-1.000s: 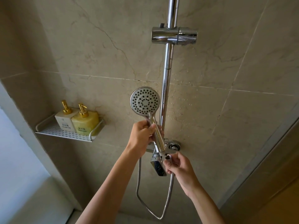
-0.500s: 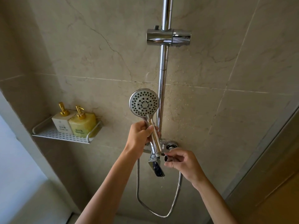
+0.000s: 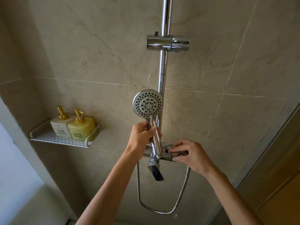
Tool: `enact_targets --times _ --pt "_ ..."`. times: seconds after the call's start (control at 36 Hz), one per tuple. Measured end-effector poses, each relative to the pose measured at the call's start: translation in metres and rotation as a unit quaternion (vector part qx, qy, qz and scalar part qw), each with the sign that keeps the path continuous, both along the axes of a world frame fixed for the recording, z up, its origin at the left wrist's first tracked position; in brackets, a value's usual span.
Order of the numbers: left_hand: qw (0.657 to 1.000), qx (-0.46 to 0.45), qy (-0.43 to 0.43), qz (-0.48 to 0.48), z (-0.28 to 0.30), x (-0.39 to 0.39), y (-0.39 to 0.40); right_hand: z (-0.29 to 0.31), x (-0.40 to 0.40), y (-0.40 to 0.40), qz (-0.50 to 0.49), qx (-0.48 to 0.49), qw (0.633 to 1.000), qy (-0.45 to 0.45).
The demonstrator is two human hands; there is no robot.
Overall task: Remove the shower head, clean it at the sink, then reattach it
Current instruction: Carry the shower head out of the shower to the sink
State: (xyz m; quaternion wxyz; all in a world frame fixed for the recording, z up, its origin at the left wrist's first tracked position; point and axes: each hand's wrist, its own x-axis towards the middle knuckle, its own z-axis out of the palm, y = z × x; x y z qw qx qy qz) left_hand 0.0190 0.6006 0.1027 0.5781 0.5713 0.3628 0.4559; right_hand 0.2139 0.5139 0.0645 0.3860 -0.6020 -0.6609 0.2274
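Holding the shower head point(image 3: 147, 105) up in front of the shiny pole point(image 3: 162, 75), the left hand point(image 3: 140, 140) is wrapped tight around the top of its handle. The holes face us. The bottom end of the handle is bare, and its screw part shows just above the tap point(image 3: 155, 169). The right hand point(image 3: 191, 155) is closed on the loose end of the hose point(image 3: 183, 189), just beside that bare end but not touching it. So the head looks free of the hose now.

The shower head looks hard and shiny, and probably light. Drops on the wall hint that it may be wet and slippery. The thin handle is the best place to grip, not the round face. The hose is bendy and will swing if dropped.
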Motion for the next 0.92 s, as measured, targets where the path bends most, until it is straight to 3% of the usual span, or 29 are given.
enact_targets --times 0.39,0.69,0.92 --pt "0.999 0.015 -0.023 -0.027 0.015 0.004 0.007 0.035 0.024 0.003 -0.02 0.042 0.997 -0.058" --pt "0.999 0.025 -0.037 -0.03 0.021 0.011 0.009 0.077 0.038 0.013 -0.039 0.095 0.977 0.186" --pt "0.998 0.033 -0.035 -0.029 0.025 0.011 0.011 0.119 0.04 0.025 -0.025 0.157 0.943 0.293"
